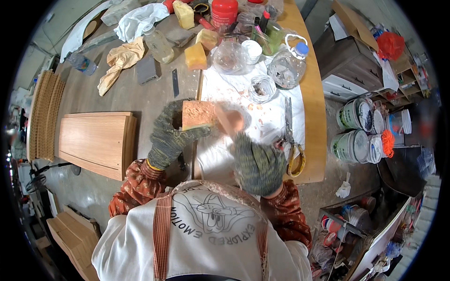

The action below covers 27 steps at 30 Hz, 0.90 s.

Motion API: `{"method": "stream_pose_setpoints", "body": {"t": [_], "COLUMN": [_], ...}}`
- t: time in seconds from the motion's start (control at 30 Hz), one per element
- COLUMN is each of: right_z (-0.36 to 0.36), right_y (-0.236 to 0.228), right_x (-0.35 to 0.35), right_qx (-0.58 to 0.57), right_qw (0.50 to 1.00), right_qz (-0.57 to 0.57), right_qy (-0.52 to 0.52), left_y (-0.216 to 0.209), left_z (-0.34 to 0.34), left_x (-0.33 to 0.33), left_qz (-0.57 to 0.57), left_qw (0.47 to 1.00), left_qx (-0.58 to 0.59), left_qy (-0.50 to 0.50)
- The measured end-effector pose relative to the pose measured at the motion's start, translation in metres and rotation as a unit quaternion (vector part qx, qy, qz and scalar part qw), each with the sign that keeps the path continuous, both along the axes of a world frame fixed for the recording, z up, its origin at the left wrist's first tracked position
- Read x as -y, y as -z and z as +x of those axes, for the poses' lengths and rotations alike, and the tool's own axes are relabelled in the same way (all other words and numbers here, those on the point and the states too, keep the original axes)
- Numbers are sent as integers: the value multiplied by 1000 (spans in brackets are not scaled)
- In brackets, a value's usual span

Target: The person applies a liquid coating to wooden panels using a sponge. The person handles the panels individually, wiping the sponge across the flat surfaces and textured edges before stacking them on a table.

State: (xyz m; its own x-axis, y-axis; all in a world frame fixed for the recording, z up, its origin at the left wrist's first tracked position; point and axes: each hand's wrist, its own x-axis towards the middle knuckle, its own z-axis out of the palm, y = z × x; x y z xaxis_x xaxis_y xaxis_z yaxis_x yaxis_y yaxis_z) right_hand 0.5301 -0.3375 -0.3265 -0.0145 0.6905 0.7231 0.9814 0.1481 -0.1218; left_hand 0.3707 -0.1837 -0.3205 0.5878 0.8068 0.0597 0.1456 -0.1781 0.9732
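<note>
My left hand [168, 136], in a grey-green knit glove, grips a sponge block [199, 112] at its left and lower edges. The block's upper face is coated a rough orange-brown, and a yellowish edge shows below. My right hand [260, 164], gloved alike, is closed around a flat pinkish-brown stick [225, 122]. Motion smears the stick; its upper end lies against or just beside the sponge's right side. Just right of the stick is a round orange-brown patch or shallow dish [239, 120], too blurred to tell which. Beneath both lies a white cloth [215, 157] with orange-brown crumbs.
Scissors [288, 122] with yellow handles lie right of my right hand. Wooden panels [93, 143] are stacked at left. Beyond stand yellow sponges [195, 56], a grey block [148, 70], a blue-capped jug [287, 69] and a red tub [224, 11]. Buckets [355, 114] stand off the table at right.
</note>
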Motion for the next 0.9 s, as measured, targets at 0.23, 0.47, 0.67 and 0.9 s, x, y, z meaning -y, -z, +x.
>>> {"method": "stream_pose_setpoints", "body": {"t": [0.23,0.47,0.67,0.9], "right_z": [-19,5,23,24], "right_y": [7,-3,36,14], "right_x": [-1,6,1,1], "right_qx": [9,-197,-309,-566], "right_qw": [999,971,937,782], "right_qz": [-12,-132,-132,-256], "right_qy": [-46,-39,-99,-55], "left_y": [10,4,7,11], "left_z": [0,2,-8,-15], "left_x": [-3,0,-9,-13], "left_qz": [85,68,16,-2], "left_qw": [995,997,997,999], "left_qx": [-36,-26,10,-23], "left_qy": [-31,-16,74,47]}}
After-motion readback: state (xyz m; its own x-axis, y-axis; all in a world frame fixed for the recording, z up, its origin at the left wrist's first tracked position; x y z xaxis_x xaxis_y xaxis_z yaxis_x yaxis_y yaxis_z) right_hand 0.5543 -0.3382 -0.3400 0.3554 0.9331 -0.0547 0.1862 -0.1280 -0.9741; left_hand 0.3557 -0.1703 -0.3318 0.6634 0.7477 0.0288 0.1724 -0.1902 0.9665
